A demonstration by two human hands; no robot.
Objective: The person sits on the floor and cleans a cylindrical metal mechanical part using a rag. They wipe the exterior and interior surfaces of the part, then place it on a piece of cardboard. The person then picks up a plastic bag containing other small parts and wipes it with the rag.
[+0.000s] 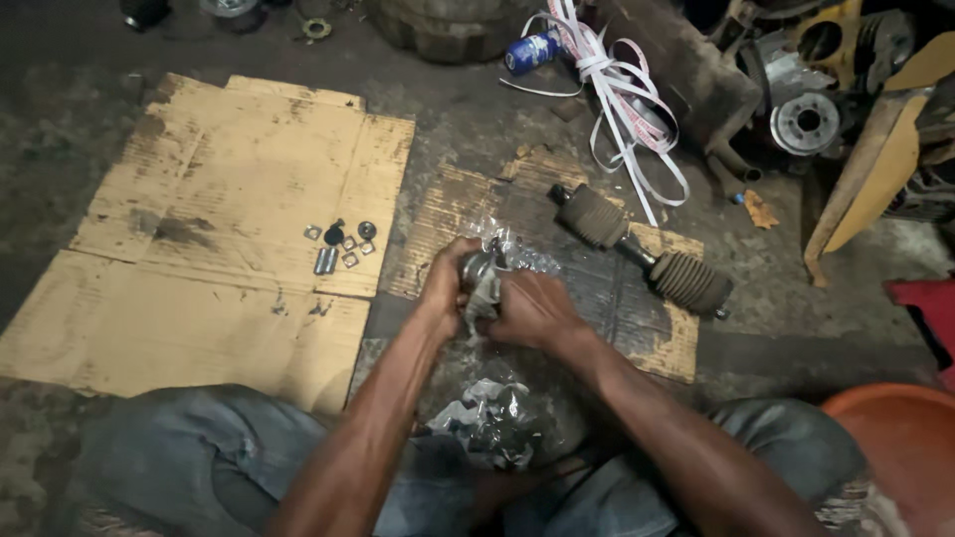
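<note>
head view: we had both hands closed on a small metal part in clear plastic wrap, left hand steadying, right hand peeling, above the cardboard near the axle shaft; unwrapping looked underway, wanting a firmer pull.

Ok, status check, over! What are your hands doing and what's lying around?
Left hand and right hand both gripping a metal part in clear plastic wrap. Axle shaft with rubber boots beyond on cardboard. Small nuts and washers left.
</note>
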